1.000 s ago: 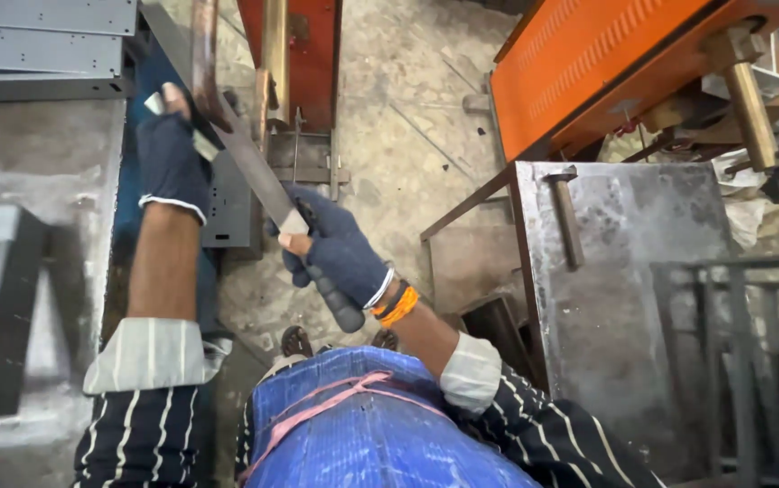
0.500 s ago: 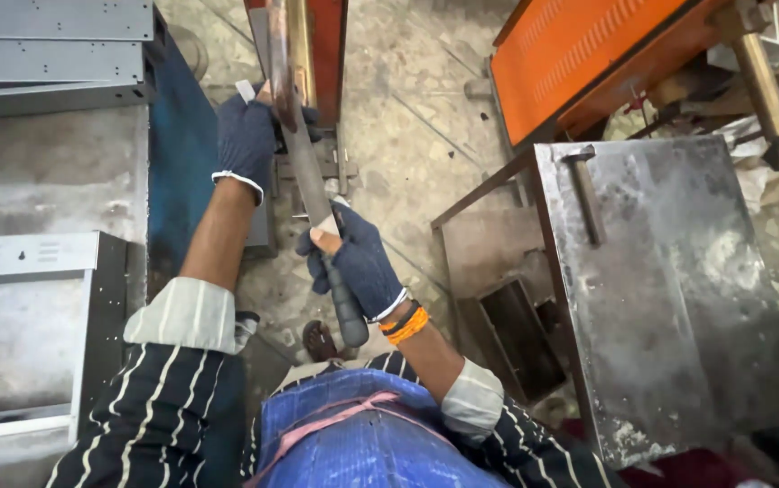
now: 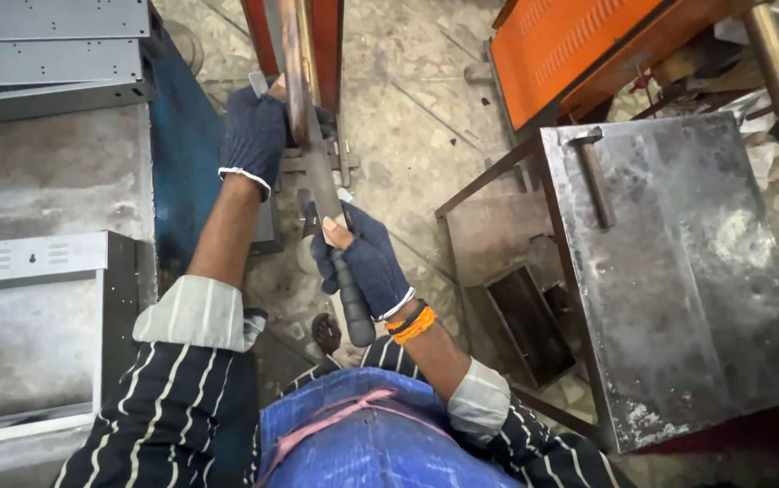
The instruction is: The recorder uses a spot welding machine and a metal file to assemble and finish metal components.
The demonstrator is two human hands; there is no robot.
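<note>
Two gloved hands: both work one long flat metal file [image 3: 317,176], which lies across an upright rusty bar [image 3: 292,54] above the floor.
Steel-topped table [image 3: 678,271]: stands well apart at the right, a short rod [image 3: 593,179] lying near its far edge.
File: a slip off the bar would likely throw it forward.
Left hand [image 3: 256,136]: clenched over the file's far tip, touching the bar; could get pinched there.
Right hand [image 3: 364,262]: grasping the black handle [image 3: 353,303]; the glove's open fingertip leaves bare skin near the metal.
</note>
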